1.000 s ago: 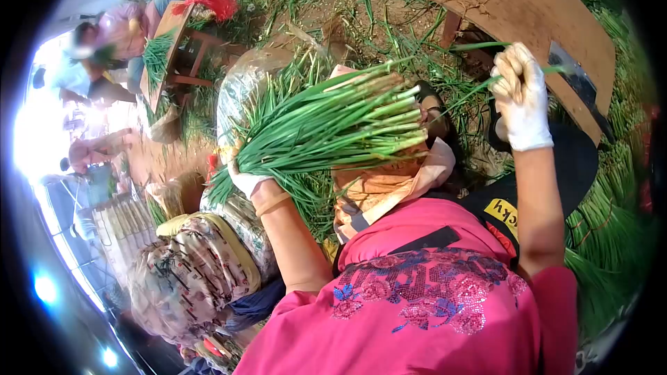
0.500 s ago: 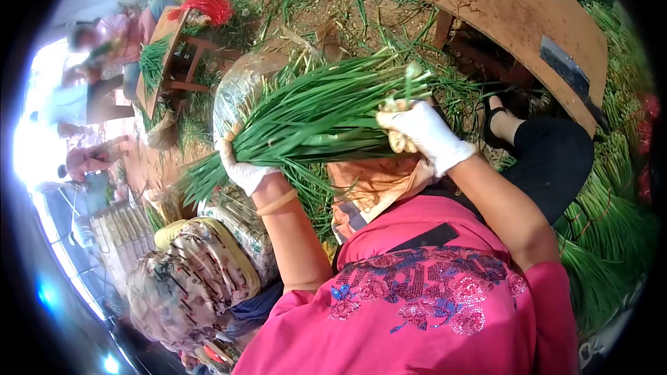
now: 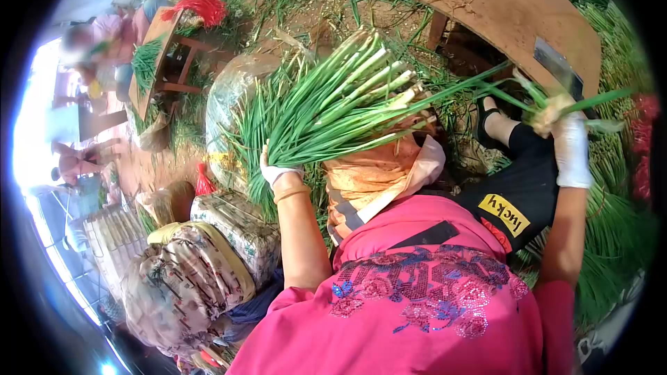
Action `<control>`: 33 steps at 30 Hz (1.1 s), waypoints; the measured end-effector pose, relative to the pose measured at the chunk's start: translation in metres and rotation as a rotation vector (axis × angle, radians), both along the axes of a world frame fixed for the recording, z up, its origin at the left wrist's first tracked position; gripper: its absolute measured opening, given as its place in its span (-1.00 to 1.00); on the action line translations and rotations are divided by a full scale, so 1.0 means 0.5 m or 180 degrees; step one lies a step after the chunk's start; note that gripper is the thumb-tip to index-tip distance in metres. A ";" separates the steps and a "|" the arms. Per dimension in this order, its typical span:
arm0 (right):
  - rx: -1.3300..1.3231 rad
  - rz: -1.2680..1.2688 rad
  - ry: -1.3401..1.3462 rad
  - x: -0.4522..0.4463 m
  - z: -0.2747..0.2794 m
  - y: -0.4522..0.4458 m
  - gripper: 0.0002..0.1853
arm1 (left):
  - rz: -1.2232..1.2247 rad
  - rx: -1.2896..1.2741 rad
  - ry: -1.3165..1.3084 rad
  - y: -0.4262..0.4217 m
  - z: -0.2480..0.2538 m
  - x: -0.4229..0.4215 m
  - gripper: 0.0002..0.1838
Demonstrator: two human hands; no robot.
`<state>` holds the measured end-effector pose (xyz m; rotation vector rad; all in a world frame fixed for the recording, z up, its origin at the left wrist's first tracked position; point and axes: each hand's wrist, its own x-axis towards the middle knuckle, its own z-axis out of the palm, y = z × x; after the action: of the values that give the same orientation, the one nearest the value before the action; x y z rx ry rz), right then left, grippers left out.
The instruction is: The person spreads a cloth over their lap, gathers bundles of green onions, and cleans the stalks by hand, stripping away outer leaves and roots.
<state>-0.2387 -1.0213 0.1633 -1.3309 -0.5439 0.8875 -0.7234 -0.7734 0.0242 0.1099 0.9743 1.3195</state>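
Observation:
My left hand (image 3: 281,172), in a white glove, is closed round the leafy end of a thick bunch of chives (image 3: 333,111). The bunch fans out over my lap, its pale cut-looking ends tilted up and to the right. Far out to the right, my gloved right hand (image 3: 566,135) is closed on a few loose chive stalks (image 3: 535,101). Long green leaves stick out on both sides of that hand, apart from the bunch except where one long leaf reaches back towards it. An orange cloth (image 3: 379,173) covers my lap under the bunch.
A wooden board table (image 3: 486,7) with a dark blade (image 3: 556,66) stands at upper right. Heaped chives (image 3: 604,250) lie along the right. A clear plastic bag (image 3: 233,104) is left of the bunch. A person in patterned clothing (image 3: 187,278) sits at lower left; others work beyond.
My right hand has moved away from the bunch to the far right, with a few stalks in it. The bunch has tilted, its pale ends now higher and fanned out in my left hand.

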 end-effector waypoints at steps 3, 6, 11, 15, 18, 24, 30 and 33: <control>-0.0840 0.0909 -0.3526 -0.059 -0.031 0.029 -0.79 | -0.0027 -0.0124 0.0001 -0.011 0.011 0.020 -0.59; -0.0707 0.1469 -0.1140 -0.133 -0.063 0.068 -0.69 | -0.0082 -0.0021 0.0049 -0.013 0.004 0.008 -0.56; -0.0658 0.2018 0.1438 -0.288 -0.134 0.150 -0.42 | 0.0173 -0.0002 -0.0052 -0.018 0.018 0.019 -0.55; -0.0603 0.0645 0.2339 -0.261 -0.115 0.196 -0.81 | 0.0073 -0.0215 0.0005 -0.019 -0.011 0.001 -0.55; 0.0397 -0.0627 0.2309 -0.121 -0.148 0.184 -0.88 | 0.0165 -0.0312 0.0042 -0.032 0.007 0.027 -0.49; 0.0073 0.1219 -0.1262 -0.291 -0.240 0.208 -0.59 | -0.0001 -0.0324 0.0213 -0.026 0.011 0.057 -0.47; 0.0103 0.0175 -0.0049 -0.348 -0.227 0.279 -0.72 | -0.0150 -0.0203 -0.0022 -0.024 -0.009 0.025 -0.45; 0.0051 0.0170 0.2384 -0.263 -0.225 0.309 -0.68 | -0.0072 -0.0315 -0.0027 -0.031 -0.009 0.042 -0.48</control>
<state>-0.3704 -0.8669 0.0510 -0.8751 0.0008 1.3285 -0.7023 -0.7890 0.0197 0.0394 1.0266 1.2477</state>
